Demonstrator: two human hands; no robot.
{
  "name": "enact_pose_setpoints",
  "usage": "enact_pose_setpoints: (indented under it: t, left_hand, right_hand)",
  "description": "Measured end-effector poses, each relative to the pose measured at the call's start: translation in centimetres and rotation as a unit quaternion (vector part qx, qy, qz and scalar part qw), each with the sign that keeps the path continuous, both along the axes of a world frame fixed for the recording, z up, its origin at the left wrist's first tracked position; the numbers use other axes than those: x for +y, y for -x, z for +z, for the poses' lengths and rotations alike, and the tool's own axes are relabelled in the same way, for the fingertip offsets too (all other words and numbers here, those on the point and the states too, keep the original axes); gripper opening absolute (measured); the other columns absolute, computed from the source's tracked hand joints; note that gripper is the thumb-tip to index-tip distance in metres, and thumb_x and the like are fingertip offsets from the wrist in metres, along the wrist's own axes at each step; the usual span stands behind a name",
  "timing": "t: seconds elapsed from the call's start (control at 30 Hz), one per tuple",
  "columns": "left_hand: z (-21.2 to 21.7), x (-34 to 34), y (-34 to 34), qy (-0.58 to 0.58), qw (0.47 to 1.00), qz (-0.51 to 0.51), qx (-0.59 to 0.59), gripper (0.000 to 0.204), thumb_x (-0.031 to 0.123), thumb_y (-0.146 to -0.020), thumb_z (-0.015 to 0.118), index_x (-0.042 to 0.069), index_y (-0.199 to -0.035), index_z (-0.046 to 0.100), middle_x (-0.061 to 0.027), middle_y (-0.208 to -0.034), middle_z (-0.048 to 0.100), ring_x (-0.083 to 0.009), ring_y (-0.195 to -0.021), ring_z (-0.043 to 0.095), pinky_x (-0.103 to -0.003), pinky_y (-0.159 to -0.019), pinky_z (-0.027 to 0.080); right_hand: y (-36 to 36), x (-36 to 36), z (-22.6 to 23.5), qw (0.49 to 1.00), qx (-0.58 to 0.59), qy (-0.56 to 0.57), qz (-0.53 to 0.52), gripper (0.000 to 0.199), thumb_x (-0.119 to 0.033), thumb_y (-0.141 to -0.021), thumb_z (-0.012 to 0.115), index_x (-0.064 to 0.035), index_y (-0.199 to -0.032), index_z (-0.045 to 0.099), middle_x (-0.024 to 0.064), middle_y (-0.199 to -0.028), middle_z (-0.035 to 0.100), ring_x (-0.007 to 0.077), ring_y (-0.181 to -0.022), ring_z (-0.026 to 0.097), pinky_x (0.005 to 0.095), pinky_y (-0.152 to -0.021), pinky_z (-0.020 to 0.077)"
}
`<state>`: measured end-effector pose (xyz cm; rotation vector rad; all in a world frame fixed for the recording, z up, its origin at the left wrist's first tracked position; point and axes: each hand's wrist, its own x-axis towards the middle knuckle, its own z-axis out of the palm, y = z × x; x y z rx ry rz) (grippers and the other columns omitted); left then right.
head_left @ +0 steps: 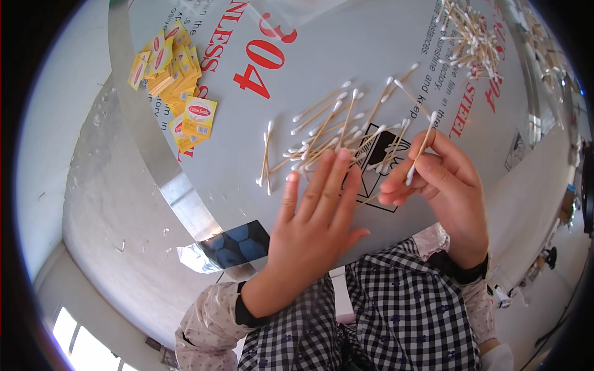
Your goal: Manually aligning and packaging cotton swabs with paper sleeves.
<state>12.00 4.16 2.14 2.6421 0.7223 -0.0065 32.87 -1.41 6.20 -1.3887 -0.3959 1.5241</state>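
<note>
My left hand lies palm down with its fingers stretched, the fingertips at the near edge of a loose spread of cotton swabs. The swabs have wooden sticks and white tips and point in several directions, some crossing. To the right, my right hand pinches one cotton swab between thumb and fingers, its stick slanting with one tip up and one down. Beneath that hand the other fingers are curled, and whether they hold more swabs I cannot tell.
A metal-topped table with printed film carries everything. Small yellow packets lie heaped at the far left. A big pile of cotton swabs sits at the far right. Near the front left edge is a dark blue patterned piece with silvery foil.
</note>
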Motion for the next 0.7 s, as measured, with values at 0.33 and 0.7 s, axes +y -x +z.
enact_pose_setpoints:
  t: [0.33,0.7]
  left_hand:
    - [0.1,1.1,4.5,0.124,0.959,0.0,-0.254,0.04,-0.001,-0.061,0.071,0.004,-0.1,0.071,-0.0109,-0.104,0.068,-0.0291,-0.086,0.067,-0.04,-0.073,0.055]
    - [0.0,0.3,4.5,0.127,0.966,-0.062,-0.216,0.048,0.002,-0.061,0.071,0.005,-0.108,0.072,-0.0058,-0.092,0.062,-0.0199,-0.072,0.063,-0.031,-0.059,0.05]
  right_hand:
    - [0.4,0.2,-0.1,0.999,-0.002,-0.011,-0.035,0.007,-0.011,-0.103,0.047,-0.0054,-0.102,0.05,0.0229,-0.105,0.071,0.0293,-0.093,0.074,0.0318,-0.075,0.0567]
    - [0.0,-0.3,-0.7,0.997,-0.047,-0.036,-0.046,0.007,-0.008,-0.096,0.049,-0.0073,-0.102,0.052,0.0191,-0.094,0.072,0.0106,-0.054,0.056,0.0214,-0.054,0.0375]
